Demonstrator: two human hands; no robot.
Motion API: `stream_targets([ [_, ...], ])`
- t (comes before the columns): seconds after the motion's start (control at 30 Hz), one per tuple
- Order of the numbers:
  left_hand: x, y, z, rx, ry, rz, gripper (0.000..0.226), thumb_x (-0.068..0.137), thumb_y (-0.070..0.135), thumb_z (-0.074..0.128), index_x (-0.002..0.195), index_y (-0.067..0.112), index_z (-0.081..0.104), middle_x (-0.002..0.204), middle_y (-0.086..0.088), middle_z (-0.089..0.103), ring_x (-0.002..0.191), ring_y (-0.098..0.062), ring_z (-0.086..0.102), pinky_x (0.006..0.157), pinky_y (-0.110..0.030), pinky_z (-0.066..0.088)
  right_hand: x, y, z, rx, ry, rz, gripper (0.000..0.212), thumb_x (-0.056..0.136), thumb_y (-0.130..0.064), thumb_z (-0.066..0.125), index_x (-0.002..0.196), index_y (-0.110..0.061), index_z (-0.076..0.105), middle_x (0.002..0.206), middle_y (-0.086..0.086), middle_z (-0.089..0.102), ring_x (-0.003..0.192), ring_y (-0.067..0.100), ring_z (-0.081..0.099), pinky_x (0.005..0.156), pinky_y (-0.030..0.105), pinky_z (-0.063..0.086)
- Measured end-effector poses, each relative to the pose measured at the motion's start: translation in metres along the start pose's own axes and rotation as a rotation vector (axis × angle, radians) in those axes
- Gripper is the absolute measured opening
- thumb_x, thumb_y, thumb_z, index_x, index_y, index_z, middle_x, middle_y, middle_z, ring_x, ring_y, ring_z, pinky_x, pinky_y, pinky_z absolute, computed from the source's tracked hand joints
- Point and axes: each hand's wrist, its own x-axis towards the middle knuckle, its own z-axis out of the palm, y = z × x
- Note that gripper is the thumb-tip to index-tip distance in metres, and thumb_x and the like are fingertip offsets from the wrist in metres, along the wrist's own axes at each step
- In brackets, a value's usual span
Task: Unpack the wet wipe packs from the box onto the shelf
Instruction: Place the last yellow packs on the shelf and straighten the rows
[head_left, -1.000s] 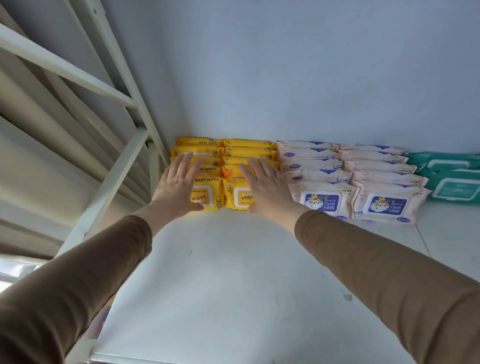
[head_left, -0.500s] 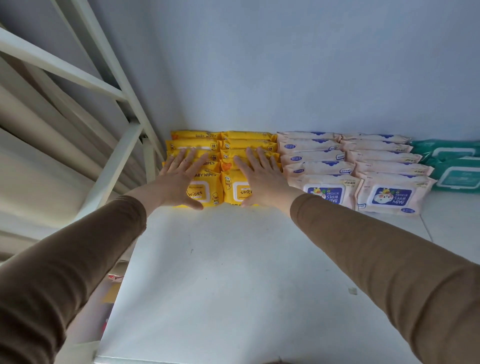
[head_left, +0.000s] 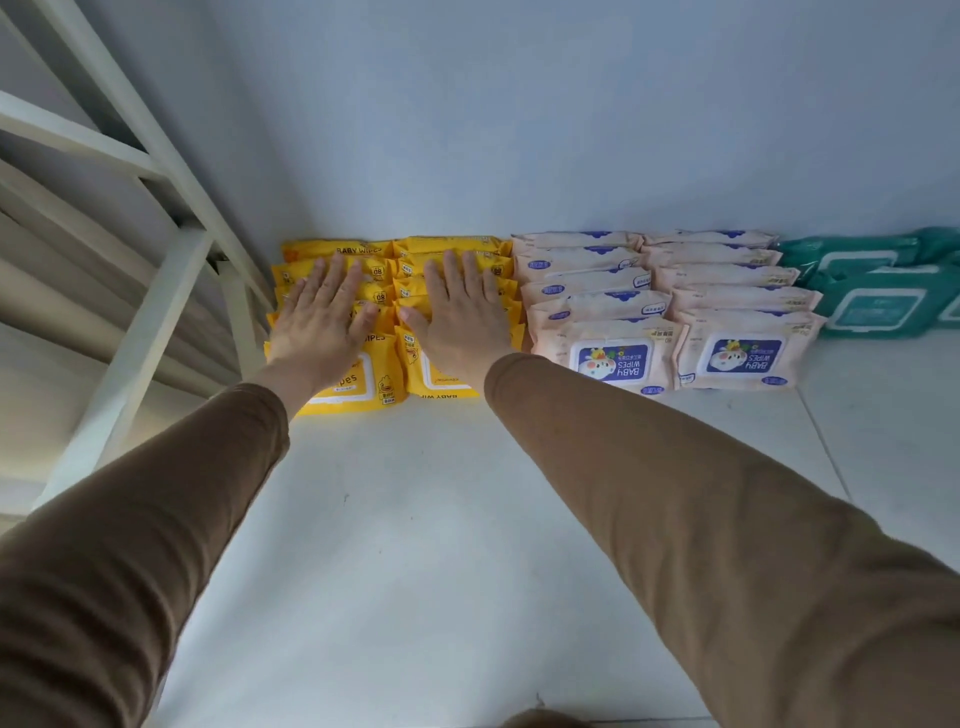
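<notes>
Ten yellow wipe packs (head_left: 441, 248) in two rows of five, ten pink wipe packs (head_left: 613, 358) likewise, two green wipe packs (head_left: 883, 306), two hands (head_left: 324, 317)

White shelf (head_left: 415, 545) under wipe packs (head_left: 613, 312)

Yellow baby wipe packs (head_left: 384, 382) sat in two side-by-side columns at the back left of the white shelf (head_left: 415, 545), overlapping like shingles right up to the wall. Just to their right, two more columns of pale pink packs (head_left: 613, 358) with blue-purple labels were lined up the same way. Teal packs (head_left: 883, 306) were stacked at the far right, partly cut off.
</notes>
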Motion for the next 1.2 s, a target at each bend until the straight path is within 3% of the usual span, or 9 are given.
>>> stream_targets([
  [0.1, 0.001, 0.003, -0.009, 0.025, -0.066, -0.016, 0.078, 0.089, 0.071, -0.009, 0.156, 0.032, -0.01, 0.165, 0.006, -0.014, 0.15, -0.012, -0.016, 0.122, -0.038, -0.006, -0.006, 0.013, -0.018, 0.206, -0.056, -0.059, 0.072, 0.103, -0.057, 0.015, 0.16, -0.015, 0.005, 0.167, 0.011, -0.006, 0.154, 0.03, -0.01, 0.124, 0.047, -0.004],
  [0.23, -0.005, 0.059, -0.028, -0.032, 0.098, 0.006, 0.075, 0.096, 0.062, 0.001, 0.159, 0.022, 0.01, 0.166, -0.001, 0.006, 0.153, -0.02, -0.002, 0.124, -0.044, 0.003, -0.048, 0.065, -0.036, 0.336, 0.23, -0.086, 0.056, 0.107, -0.045, 0.028, 0.155, -0.017, 0.031, 0.166, 0.004, 0.019, 0.154, 0.023, 0.012, 0.125, 0.046, 0.006],
  [0.37, -0.007, 0.166, -0.031, -0.14, 0.158, 0.202, 0.067, 0.102, 0.055, 0.01, 0.158, 0.018, 0.014, 0.166, -0.003, 0.007, 0.153, -0.021, -0.002, 0.124, -0.043, 0.005, -0.097, 0.162, -0.04, 0.182, 0.424, -0.003, 0.047, 0.106, -0.039, 0.03, 0.143, -0.017, 0.049, 0.158, 0.002, 0.039, 0.15, 0.021, 0.027, 0.123, 0.043, 0.013],
  [0.5, 0.0, 0.257, -0.022, -0.086, 0.172, 0.337, 0.068, 0.101, 0.053, 0.011, 0.158, 0.015, 0.017, 0.165, -0.007, 0.01, 0.153, -0.025, 0.002, 0.123, -0.043, 0.005, -0.121, 0.265, -0.053, 0.083, 0.38, 0.143, 0.044, 0.108, -0.036, 0.027, 0.146, -0.021, 0.045, 0.158, 0.002, 0.038, 0.149, 0.02, 0.027, 0.122, 0.046, 0.018],
  [0.6, 0.009, 0.297, -0.005, 0.006, 0.115, 0.369, 0.072, 0.099, 0.059, 0.012, 0.158, 0.019, 0.015, 0.165, -0.008, 0.009, 0.153, -0.028, 0.003, 0.123, -0.046, 0.006, -0.124, 0.307, -0.054, -0.054, 0.27, 0.121, 0.049, 0.107, -0.04, 0.021, 0.146, -0.021, 0.042, 0.157, 0.004, 0.039, 0.149, 0.022, 0.026, 0.123, 0.045, 0.019],
  [0.7, 0.014, 0.302, 0.017, 0.115, 0.073, 0.363, 0.078, 0.095, 0.069, 0.013, 0.158, 0.024, 0.007, 0.166, -0.007, 0.009, 0.153, -0.028, 0.003, 0.122, -0.049, 0.009, -0.116, 0.316, -0.043, -0.114, 0.188, 0.128, 0.053, 0.106, -0.046, 0.017, 0.154, -0.026, 0.029, 0.163, 0.002, 0.026, 0.152, 0.023, 0.018, 0.124, 0.048, 0.012],
  [0.9, 0.015, 0.295, 0.031, 0.218, 0.117, 0.363, 0.083, 0.093, 0.075, 0.012, 0.158, 0.026, 0.0, 0.166, -0.005, 0.006, 0.153, -0.023, 0.0, 0.123, -0.045, 0.009, -0.114, 0.315, -0.022, -0.119, 0.19, 0.137, 0.058, 0.106, -0.048, 0.013, 0.159, -0.026, 0.016, 0.167, 0.003, 0.014, 0.154, 0.026, 0.008, 0.125, 0.048, 0.005],
  [1.07, 0.01, 0.315, 0.023, 0.281, 0.176, 0.299, 0.079, 0.095, 0.069, 0.007, 0.159, 0.021, 0.004, 0.166, -0.005, 0.005, 0.153, -0.024, 0.001, 0.123, -0.049, 0.006, -0.128, 0.337, -0.041, -0.009, 0.227, -0.017, 0.061, 0.104, -0.052, 0.017, 0.157, -0.024, 0.025, 0.166, 0.001, 0.019, 0.154, 0.024, 0.011, 0.124, 0.048, 0.009],
  [1.2, 0.015, 0.397, 0.012, 0.185, 0.227, 0.374, 0.075, 0.098, 0.062, 0.016, 0.159, 0.018, 0.01, 0.165, -0.006, 0.009, 0.153, -0.023, 0.006, 0.122, -0.048, 0.012, -0.161, 0.41, -0.058, 0.019, 0.29, -0.133, 0.057, 0.105, -0.048, 0.029, 0.156, -0.022, 0.03, 0.165, -0.002, 0.023, 0.153, 0.022, 0.014, 0.124, 0.049, 0.008],
])
